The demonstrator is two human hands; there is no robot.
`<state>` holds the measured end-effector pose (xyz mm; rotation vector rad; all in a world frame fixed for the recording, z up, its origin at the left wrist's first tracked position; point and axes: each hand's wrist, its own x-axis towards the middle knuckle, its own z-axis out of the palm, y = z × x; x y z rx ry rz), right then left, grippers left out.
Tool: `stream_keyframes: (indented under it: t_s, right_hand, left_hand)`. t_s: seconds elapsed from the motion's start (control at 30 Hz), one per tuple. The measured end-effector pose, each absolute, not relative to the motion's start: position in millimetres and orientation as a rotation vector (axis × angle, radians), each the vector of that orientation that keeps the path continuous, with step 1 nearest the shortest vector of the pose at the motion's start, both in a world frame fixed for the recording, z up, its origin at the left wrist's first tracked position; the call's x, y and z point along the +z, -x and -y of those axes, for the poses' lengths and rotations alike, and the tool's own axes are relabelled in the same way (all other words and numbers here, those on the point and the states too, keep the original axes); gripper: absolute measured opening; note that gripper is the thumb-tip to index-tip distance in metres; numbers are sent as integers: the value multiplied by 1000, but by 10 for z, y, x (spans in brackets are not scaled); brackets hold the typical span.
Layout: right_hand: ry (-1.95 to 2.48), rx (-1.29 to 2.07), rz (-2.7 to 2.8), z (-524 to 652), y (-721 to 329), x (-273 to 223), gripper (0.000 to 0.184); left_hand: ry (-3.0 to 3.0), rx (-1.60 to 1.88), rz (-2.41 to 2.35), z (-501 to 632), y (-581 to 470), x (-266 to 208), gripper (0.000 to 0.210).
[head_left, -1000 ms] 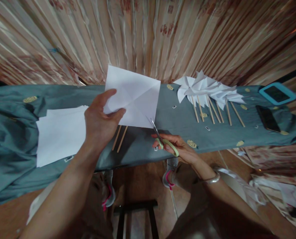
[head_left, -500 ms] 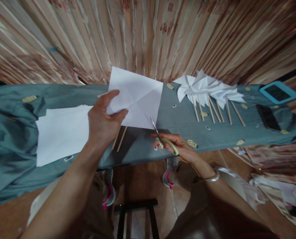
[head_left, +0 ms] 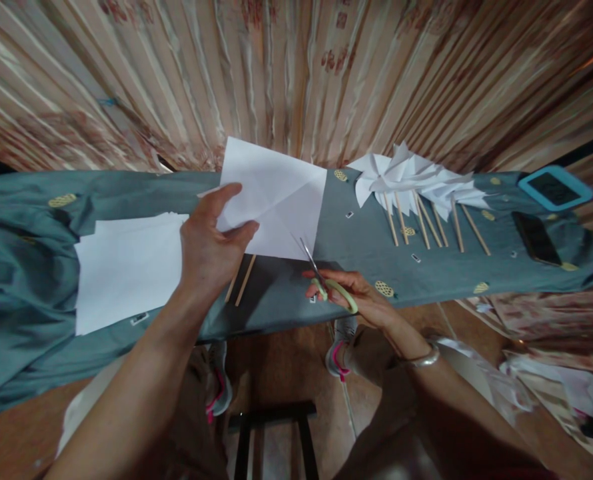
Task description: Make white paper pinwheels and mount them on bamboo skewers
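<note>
A white square sheet of paper with creases is held up over the table by my left hand, which grips its left side between thumb and fingers. My right hand is closed around the light green handles of a pair of scissors. The scissors' blades are parted at the lower right corner of the sheet; I cannot tell whether they have cut into it. Below the sheet, two thin wooden sticks lie partly hidden. To the left is a stack of white paper, partly behind my left wrist.
Several white paper pinwheels on wooden sticks lie at the right. Beyond them are a blue-framed device and a black phone. A green cloth covers the narrow table, with a pleated curtain behind. Below stands a dark stool.
Almost nothing differs. The left hand and the paper's left edge have shifted very slightly right and down in the picture; the scissors keep their place with blades apart.
</note>
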<state>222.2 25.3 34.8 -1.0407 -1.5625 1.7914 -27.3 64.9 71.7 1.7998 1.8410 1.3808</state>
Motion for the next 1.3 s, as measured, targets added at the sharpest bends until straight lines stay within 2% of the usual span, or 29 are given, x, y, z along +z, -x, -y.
stream_keyframes:
  t_s: [0.33,0.5,0.97,1.3]
  right_hand:
    - [1032,1811,1553,-264,-2230,349,59]
    - [1043,1796,1556,-265,-2228,355,65]
    - [1052,1781,1648,-276,-2270,381,68]
    - [1011,1781,1635,-279,-2273,361,62]
  left_hand:
    - [-1799,1395,-1784,-657,272,675,50]
    - [-1784,1411,-1764,-671,261,664,49]
    - [-1795,1395,-1725,-681,252,624,49]
    - [-1738,1363,-1713,-652,275,686,47]
